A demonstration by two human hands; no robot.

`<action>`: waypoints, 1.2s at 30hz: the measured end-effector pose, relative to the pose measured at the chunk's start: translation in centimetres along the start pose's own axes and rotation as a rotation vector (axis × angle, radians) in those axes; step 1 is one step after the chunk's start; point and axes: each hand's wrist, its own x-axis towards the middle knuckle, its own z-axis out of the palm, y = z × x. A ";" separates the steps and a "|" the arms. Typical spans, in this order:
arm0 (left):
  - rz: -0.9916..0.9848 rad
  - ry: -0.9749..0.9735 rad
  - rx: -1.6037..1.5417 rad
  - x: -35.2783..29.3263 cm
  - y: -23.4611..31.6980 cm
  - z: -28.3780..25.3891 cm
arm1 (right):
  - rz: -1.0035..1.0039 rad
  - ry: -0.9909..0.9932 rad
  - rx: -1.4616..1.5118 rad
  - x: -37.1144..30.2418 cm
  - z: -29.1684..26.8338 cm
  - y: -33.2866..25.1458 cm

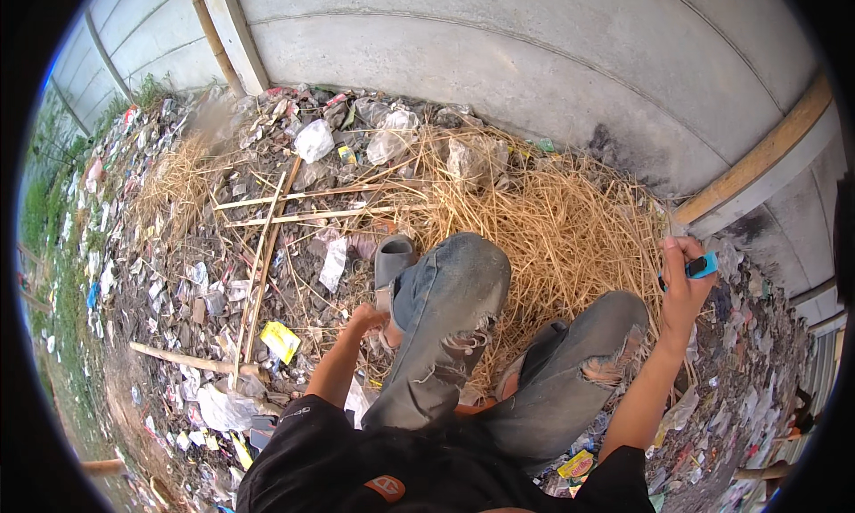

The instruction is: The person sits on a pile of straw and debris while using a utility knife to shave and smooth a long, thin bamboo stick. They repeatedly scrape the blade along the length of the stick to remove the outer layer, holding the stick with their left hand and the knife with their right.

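- I had the right hand [684, 277] in clear view, closed around a small blue and black object [702, 265], thumb side up toward the wall.
- That object sat just beyond the right edge of the straw pile [570, 237], which spread in front of the bent knees.
- I saw the left hand [368, 319] low beside the left leg, near the grey shoe [393, 260]; its fingers were partly hidden, and I could not tell whether it grasped anything.
- The torn jeans [436, 335] showed both knees bent, the left one overlapping the straw from my angle.
- Left of the straw, I made out thin wooden strips [312, 216] crossing over littered ground, with a yellow packet [280, 341] and a thicker stick [191, 362] nearer the person.
- Behind the straw I saw a white plastic bag [313, 141] and a grey wall [499, 59].
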 end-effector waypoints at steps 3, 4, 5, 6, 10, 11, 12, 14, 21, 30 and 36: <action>0.030 -0.010 0.182 0.9 1.4 0.5 | 0.024 -0.047 0.214 -0.6 3.6 -1.6; 0.059 0.023 0.277 2.1 1.4 1.4 | 0.000 -0.084 0.192 -0.9 4.6 -1.7; 0.056 0.083 0.359 3.5 -1.0 1.8 | -0.029 -0.141 0.207 -0.9 6.0 -1.9; 0.071 0.109 0.395 4.4 -2.0 1.7 | -0.054 -0.187 0.211 -1.0 6.9 -1.7; 0.084 0.199 0.349 4.1 -2.1 1.2 | -0.021 -0.292 0.210 -1.6 8.8 -0.8; 0.059 0.243 0.315 1.6 2.2 -0.3 | -0.003 -0.274 0.181 -1.6 8.3 0.0; 0.010 0.307 0.275 -0.2 5.2 -2.7 | 0.010 -0.271 0.179 -1.4 8.3 0.3; 0.076 0.332 0.221 0.6 5.7 -6.8 | 0.050 -0.291 0.186 -1.2 9.0 -0.4; 0.267 0.616 0.146 7.4 12.7 -16.3 | 0.072 -0.282 0.113 -1.3 9.8 0.5; 0.224 0.545 0.532 14.6 14.1 -13.6 | 0.186 -0.409 -0.142 -2.0 10.4 0.7; 0.356 0.786 0.575 14.7 13.6 -14.5 | 0.079 -0.398 -0.173 -2.4 11.0 1.4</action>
